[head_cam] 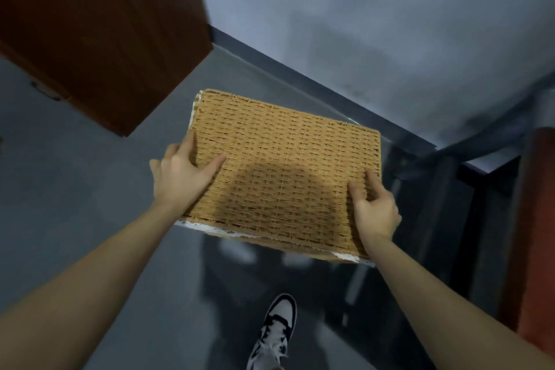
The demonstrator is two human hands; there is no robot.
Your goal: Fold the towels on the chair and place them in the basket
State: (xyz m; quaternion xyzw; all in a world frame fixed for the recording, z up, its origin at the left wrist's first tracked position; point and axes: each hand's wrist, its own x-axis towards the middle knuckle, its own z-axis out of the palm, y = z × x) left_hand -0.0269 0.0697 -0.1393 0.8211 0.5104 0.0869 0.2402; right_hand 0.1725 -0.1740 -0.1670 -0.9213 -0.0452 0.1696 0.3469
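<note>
A tan woven basket (279, 165) with a white lining at its edges is held in the air above a grey floor, a flat wicker face turned toward me. My left hand (180, 174) grips its left edge, thumb on the wicker face. My right hand (375, 204) grips the right edge near the lower corner, fingers curled on the weave. No towels or chair seat are visible; the inside of the basket is hidden.
A dark brown wooden cabinet (99, 33) stands at the upper left. A grey wall (375, 24) with a dark baseboard runs behind. Dark furniture legs (435, 204) and a reddish surface (537, 234) are at the right. My sneaker (276, 330) is on the floor below.
</note>
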